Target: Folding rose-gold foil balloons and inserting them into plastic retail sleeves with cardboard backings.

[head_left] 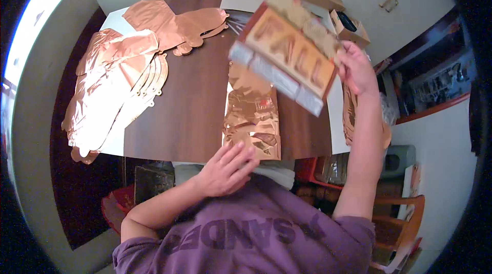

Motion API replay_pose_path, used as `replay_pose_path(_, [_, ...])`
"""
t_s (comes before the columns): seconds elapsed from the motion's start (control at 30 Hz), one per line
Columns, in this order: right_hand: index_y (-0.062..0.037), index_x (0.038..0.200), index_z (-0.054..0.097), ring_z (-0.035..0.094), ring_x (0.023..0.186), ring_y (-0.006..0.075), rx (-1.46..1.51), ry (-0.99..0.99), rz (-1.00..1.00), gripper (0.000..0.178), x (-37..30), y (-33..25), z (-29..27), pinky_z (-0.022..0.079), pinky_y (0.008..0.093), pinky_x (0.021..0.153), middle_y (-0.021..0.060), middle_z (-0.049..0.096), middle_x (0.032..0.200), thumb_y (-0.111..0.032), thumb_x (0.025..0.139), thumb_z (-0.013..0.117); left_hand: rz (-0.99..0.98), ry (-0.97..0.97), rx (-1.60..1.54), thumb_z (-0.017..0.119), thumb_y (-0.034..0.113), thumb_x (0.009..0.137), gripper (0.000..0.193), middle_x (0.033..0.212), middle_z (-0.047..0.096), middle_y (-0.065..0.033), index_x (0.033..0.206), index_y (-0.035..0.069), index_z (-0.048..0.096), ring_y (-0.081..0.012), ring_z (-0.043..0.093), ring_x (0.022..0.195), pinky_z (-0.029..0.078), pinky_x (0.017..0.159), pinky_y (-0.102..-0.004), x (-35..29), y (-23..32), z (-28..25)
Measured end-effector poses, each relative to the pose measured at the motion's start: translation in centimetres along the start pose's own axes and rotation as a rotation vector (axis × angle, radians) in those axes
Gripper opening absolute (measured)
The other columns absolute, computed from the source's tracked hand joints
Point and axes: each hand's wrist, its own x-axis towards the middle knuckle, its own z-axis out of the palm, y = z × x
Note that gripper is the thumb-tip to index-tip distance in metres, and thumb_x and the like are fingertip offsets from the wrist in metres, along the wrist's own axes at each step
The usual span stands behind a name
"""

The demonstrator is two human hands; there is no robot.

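Note:
My right hand is raised at the right, its fingers pinching one edge of a flat printed card. The card is tilted and blurred by motion, with an orange panel, a brown border and a pale strip along its lower edge. Below it, a long folded rose-gold foil balloon lies on the brown table, its far end partly covered by the card. My left hand rests at the foil's near end with fingers stretched out, touching it but gripping nothing.
A heap of flat rose-gold foil balloons covers the table's left side. More foil hangs at the right edge. An open cardboard box with a dark item stands at the back right. A wooden chair is at my right.

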Motion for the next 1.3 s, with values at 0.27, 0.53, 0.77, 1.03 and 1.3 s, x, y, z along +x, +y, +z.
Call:
replay_pose_path(0.27, [-0.0003, 0.107, 0.059, 0.056, 0.051, 0.0064, -0.61, -0.363, 0.386, 0.018, -6.0, 5.8, 9.8, 0.044, 0.0227, 0.046, 0.001, 0.062, 0.07, -0.011, 0.092, 0.058, -0.029, 0.086, -0.01, 0.069, 0.038, 0.079, 0.048, 0.123, 0.057, -0.0086, 0.119, 0.014, 0.061, -0.0251, 0.052, 0.115, 0.034, 0.105, -0.0462, 2.7, 0.3, -5.6])
replay_pose_path(0.53, [0.0028, 0.114, 0.059, 0.064, 0.08, 0.0211, -0.935, -0.074, 0.059, 0.044, -3.8, 8.3, 10.4, 0.053, 0.0339, 0.073, 0.0135, 0.065, 0.094, -0.02, 0.079, 0.073, -0.106, -0.189, -0.073, 0.065, 0.042, 0.082, 0.057, 0.133, 0.049, -0.0146, 0.129, 0.012, 0.055, -0.0333, 0.042, 0.129, 0.027, 0.11, -0.0531, 4.0, -5.3, -0.8])
replay_pose_path(0.77, [-0.0053, 0.088, 0.069, 0.051, 0.058, 0.0046, -0.445, -0.264, 0.574, 0.032, 2.7, 7.4, 10.6, 0.038, 0.0196, 0.05, -0.0007, 0.062, 0.071, -0.037, 0.083, 0.073, -0.104, -0.196, -0.081, 0.064, 0.042, 0.082, 0.058, 0.133, 0.049, -0.0149, 0.13, 0.012, 0.055, -0.0334, 0.043, 0.129, 0.027, 0.11, -0.0539, 4.2, -5.7, -0.8])
replay_pose_path(1.03, [-0.0049, 0.078, 0.066, 0.065, 0.089, 0.0212, -0.851, -0.533, -0.561, 0.009, -1.3, 6.6, 11.4, 0.051, 0.0325, 0.073, 0.0075, 0.065, 0.092, -0.014, 0.078, 0.07, -0.132, -0.167, -0.11, 0.063, 0.042, 0.083, 0.054, 0.132, 0.051, -0.0143, 0.128, 0.013, 0.057, -0.0342, 0.042, 0.129, 0.025, 0.112, -0.0548, 3.6, -5.6, -0.6])
replay_pose_path(1.3, [-0.0029, 0.091, 0.064, 0.064, 0.103, 0.0283, -1.147, -0.516, -1.059, 0.014, -8.4, 9.3, 9.8, 0.054, 0.0389, 0.087, 0.0123, 0.065, 0.108, -0.011, 0.081, 0.06, -0.164, -0.048, -0.143, 0.072, 0.04, 0.076, 0.043, 0.106, 0.058, -0.0133, 0.102, 0.007, 0.061, -0.0351, 0.053, 0.11, 0.033, 0.105, -0.0539, 2.9, -5.7, -0.7])
